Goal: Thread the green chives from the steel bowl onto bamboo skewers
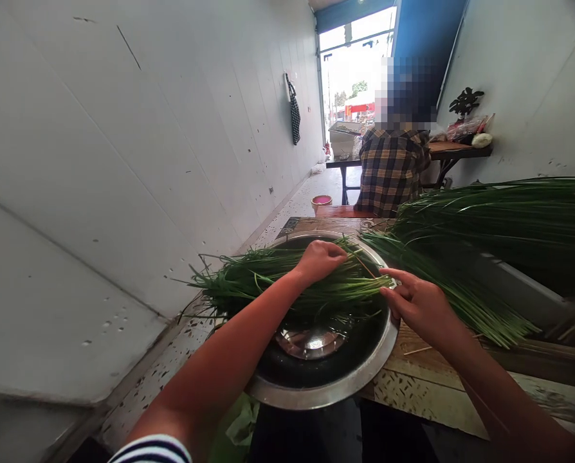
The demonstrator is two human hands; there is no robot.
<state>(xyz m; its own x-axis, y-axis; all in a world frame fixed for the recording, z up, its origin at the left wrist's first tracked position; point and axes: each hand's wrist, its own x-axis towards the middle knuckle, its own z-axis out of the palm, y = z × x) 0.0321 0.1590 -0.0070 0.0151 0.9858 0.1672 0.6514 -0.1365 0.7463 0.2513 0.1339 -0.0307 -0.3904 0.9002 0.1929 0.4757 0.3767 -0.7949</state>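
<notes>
A bundle of long green chives (268, 276) lies across a large round metal basin (326, 386), its tips sticking out past the left rim. My left hand (320, 258) rests on top of the bundle with its fingers curled closed over the stalks. At the bundle's right end my right hand (415, 301) pinches the stalk ends between thumb and fingers. The basin sits at the near edge of a wooden table (413, 379).
A big heap of chives (500, 238) covers the table to the right. A person in a plaid shirt (392, 168) sits ahead, back turned, at another table (454, 150). A pink bucket (321, 202) stands on the floor. A white wall runs along the left.
</notes>
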